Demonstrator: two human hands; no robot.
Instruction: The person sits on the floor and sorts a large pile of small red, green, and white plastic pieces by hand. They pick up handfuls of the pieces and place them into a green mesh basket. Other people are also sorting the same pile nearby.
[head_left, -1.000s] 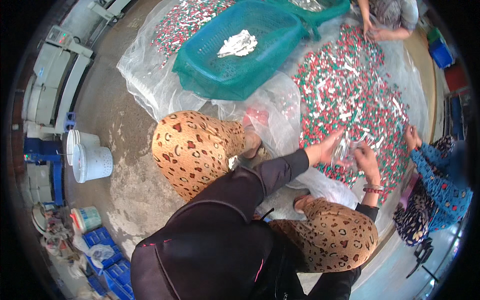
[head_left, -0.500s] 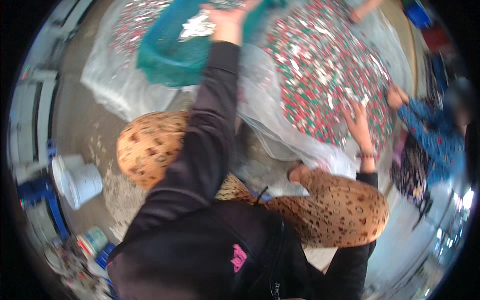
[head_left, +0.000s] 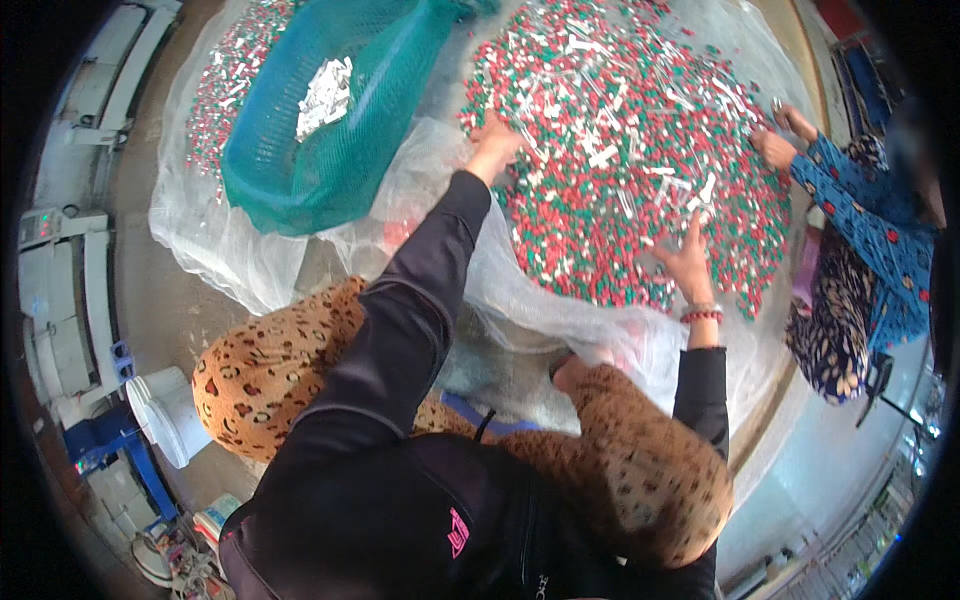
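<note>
Sorting was under way: the left hand (head_left: pixel 495 140) lay, apparently closed, at the near edge of the pile (head_left: pixel 630 170), right hand (head_left: pixel 688 262) spread open on it. Next needs picking white pieces.

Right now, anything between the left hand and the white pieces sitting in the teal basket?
Nothing solid visible. The left hand rests at the near edge of the red, green and white pile. The teal basket lies to its left, open side up, white pieces exposed inside. Only crumpled clear plastic sheet and the basket's rim lie between.
</note>
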